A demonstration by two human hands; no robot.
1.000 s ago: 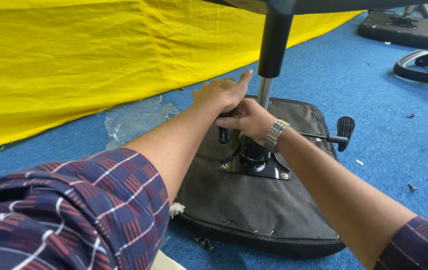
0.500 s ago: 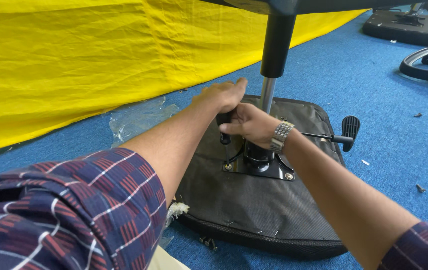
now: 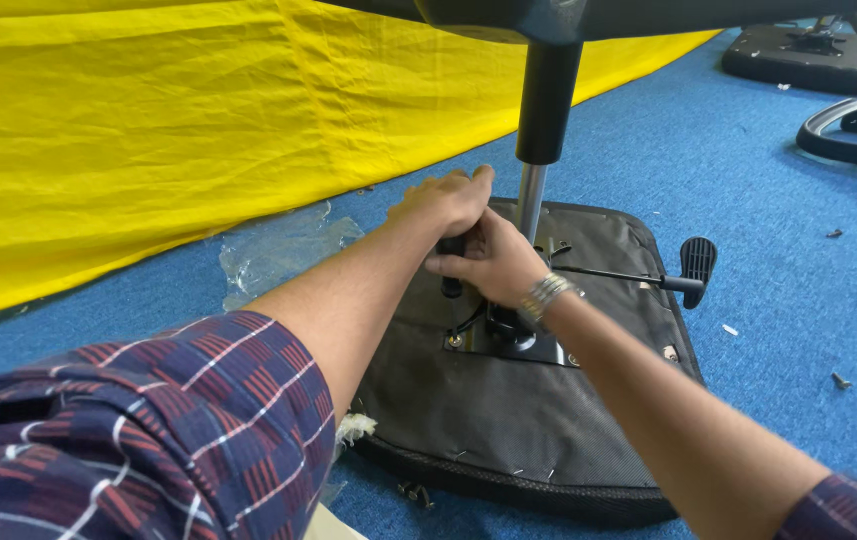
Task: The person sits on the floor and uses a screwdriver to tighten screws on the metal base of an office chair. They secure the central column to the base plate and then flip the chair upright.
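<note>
An upturned black chair seat [image 3: 509, 420] lies on the blue carpet, its metal mechanism plate [image 3: 524, 345] facing up. A gas lift column [image 3: 539, 150], black above and silver below, rises from the plate to the chair base at the top edge. My left hand [image 3: 444, 205] and my right hand [image 3: 484, 260] are clasped together around a black handle [image 3: 452, 285] just left of the column's foot. A metal watch band sits on my right wrist. A thin lever with a black paddle [image 3: 697, 262] sticks out to the right of the plate.
A yellow cloth [image 3: 199, 120] covers the floor at the left and back. Clear plastic wrap [image 3: 279, 250] lies beside the seat. Another black seat [image 3: 809, 55] and a chair armrest [image 3: 854, 135] lie at the far right. Small screws and scraps dot the carpet.
My view has shifted slightly, so seat and column sit a bit further right. Both hands stay gripped on the handle by the column's foot.
</note>
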